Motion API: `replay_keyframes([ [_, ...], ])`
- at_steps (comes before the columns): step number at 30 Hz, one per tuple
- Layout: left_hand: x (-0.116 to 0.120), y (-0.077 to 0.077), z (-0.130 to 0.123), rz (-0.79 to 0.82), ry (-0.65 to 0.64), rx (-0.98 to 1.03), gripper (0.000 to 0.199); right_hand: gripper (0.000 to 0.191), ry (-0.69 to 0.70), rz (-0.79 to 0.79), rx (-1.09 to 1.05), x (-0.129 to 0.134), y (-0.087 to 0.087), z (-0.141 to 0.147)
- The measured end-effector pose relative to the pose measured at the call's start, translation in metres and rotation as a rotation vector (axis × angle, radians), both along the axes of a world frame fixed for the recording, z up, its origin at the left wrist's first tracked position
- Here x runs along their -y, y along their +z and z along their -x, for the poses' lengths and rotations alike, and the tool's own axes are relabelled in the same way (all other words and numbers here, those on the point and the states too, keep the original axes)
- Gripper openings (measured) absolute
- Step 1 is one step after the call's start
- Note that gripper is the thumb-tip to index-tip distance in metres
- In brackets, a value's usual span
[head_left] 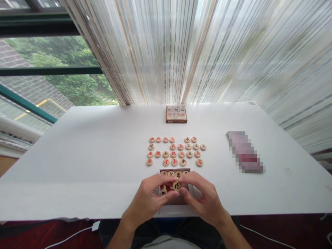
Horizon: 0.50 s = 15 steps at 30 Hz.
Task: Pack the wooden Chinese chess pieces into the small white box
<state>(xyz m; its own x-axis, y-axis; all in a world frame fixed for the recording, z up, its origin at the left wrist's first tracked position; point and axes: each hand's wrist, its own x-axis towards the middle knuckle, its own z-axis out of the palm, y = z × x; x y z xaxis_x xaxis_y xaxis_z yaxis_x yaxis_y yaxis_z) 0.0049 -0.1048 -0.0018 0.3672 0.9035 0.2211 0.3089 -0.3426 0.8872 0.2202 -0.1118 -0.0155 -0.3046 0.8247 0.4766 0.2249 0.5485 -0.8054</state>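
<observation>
A round wooden Chinese chess piece (176, 186) with a black character faces up at me between my hands. My left hand (153, 192) pinches it from the left with thumb and fingers. From the right, my right hand (202, 192) is closed on the same piece with its fingertips. Just below them is an open shallow box (176, 201) at the table's front edge, partly hidden by both hands. Several black-marked chess pieces (171, 174) lie in its far row, and another piece (164, 192) shows near my left thumb.
Beyond the box, loose chess pieces (173, 154) with red and black characters lie in uneven rows on the white table (90, 155). A box lid (176, 114) rests at the back edge, before a striped curtain (155, 52). At right lies a pixelated pinkish object (245, 152).
</observation>
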Motion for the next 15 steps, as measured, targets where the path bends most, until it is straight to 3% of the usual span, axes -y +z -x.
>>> replay_keyframes([
  [6, -0.002, 0.000, -0.003, -0.118, -0.018, -0.024, 0.035, 0.039, 0.000, 0.058, -0.046, 0.001, -0.002, 0.000],
  [15, -0.010, -0.004, 0.009, -0.303, 0.034, -0.168, 0.029, 0.040, -0.073, 0.005, -0.069, -0.001, -0.005, -0.006],
])
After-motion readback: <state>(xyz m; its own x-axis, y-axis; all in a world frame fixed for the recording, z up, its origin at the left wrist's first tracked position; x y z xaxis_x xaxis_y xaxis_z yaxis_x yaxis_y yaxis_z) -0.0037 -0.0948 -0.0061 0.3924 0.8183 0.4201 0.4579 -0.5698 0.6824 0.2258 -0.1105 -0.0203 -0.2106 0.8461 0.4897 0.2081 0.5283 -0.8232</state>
